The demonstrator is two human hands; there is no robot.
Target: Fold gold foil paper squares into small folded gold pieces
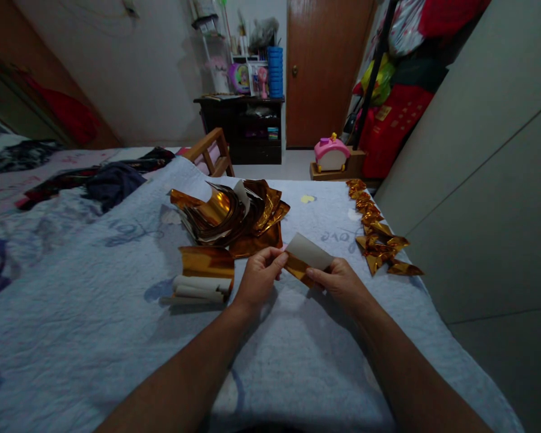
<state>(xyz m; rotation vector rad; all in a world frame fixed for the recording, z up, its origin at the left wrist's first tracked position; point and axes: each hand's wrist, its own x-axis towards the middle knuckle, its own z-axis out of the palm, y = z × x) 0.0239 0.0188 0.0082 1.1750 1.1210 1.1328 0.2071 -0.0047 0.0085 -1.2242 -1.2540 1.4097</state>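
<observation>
Between my two hands is a sheet of gold foil paper point(307, 252), its near edge folded over so a gold strip lies against the pale grey back. My left hand point(262, 273) pinches the strip's left end between thumb and fingers. At the other end, my right hand point(338, 281) grips the paper with the thumb on top. Left of my hands lie some curled gold sheets point(202, 287), pale side partly out. Beyond them spreads a fanned stack of gold foil paper point(225, 210). Several folded gold pieces point(379, 243) sit in a row along the right edge.
A pale blue quilt point(117, 325) covers the bed under everything. Dark clothes point(112, 183) lie at the far left. A tall pale cabinet point(491, 180) borders the right side. Past the bed's far edge stand a dark shelf point(241, 135) and a pink toy case point(332, 155).
</observation>
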